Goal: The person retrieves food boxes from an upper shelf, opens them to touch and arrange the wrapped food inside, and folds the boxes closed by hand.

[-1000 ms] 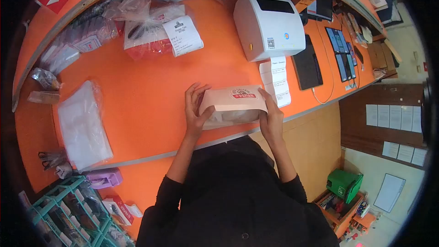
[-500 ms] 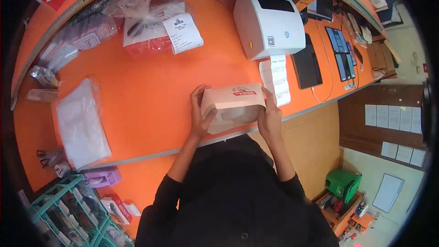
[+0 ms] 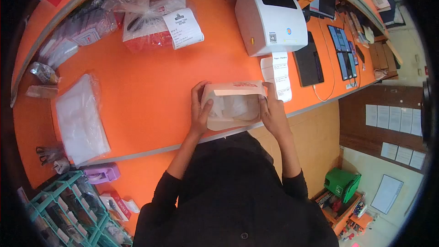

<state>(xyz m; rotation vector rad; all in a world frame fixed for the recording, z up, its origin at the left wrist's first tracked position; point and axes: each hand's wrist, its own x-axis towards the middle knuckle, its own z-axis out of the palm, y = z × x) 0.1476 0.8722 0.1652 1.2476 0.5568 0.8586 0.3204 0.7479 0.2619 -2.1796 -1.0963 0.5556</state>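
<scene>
Between my hands is a light cardboard food box (image 3: 211, 120) with a red logo on its far flap, held at the counter's front edge with its open side facing me. Whitish, translucent wrapped contents (image 3: 235, 106) show inside; what they are I cannot make out. My left hand (image 3: 199, 112) grips the left side, thumb on the near face. On the right side, my right hand (image 3: 273, 112) holds the edge, thumb by the opening. A printed paper slip (image 3: 282, 82) hangs from the white label printer (image 3: 270, 20) just beyond my right hand.
A knotted plastic bag (image 3: 148, 25) with a receipt lies at the back of the orange counter (image 3: 151, 91). Clear plastic bags (image 3: 82, 121) are stacked at left. A tablet (image 3: 308, 59) and phones (image 3: 343, 52) lie right. Green crates (image 3: 68, 210) stand lower left.
Both hands have tipped the box so its opening faces me more, showing more of the contents. The logo flap is now seen more edge-on. The box stays in both hands.
</scene>
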